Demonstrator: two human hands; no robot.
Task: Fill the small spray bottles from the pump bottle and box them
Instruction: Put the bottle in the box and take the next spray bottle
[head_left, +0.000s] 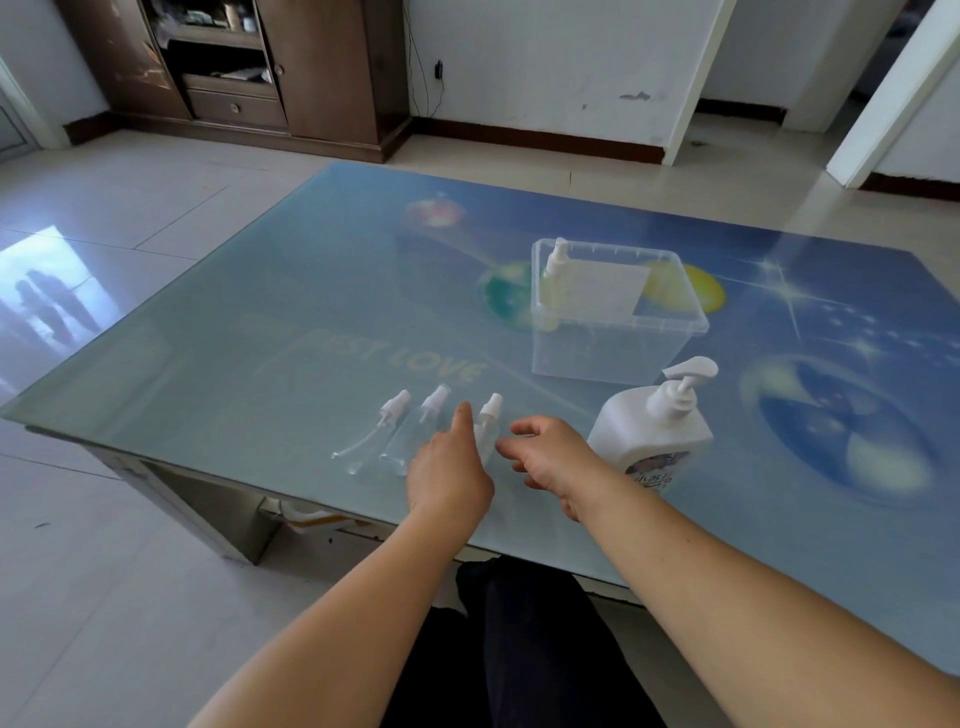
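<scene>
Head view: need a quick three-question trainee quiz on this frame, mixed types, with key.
1. True or false: the clear box already holds one spray bottle standing in a corner.
2. Which side of the pump bottle do the small bottles on the table lie on, as the camera sees it? A) left B) right C) behind it
3. Fill in: the left hand and the right hand are both reaching toward the small bottle nearest the ____ bottle.

Key: 1 true; 2 A; 3 pump.
</scene>
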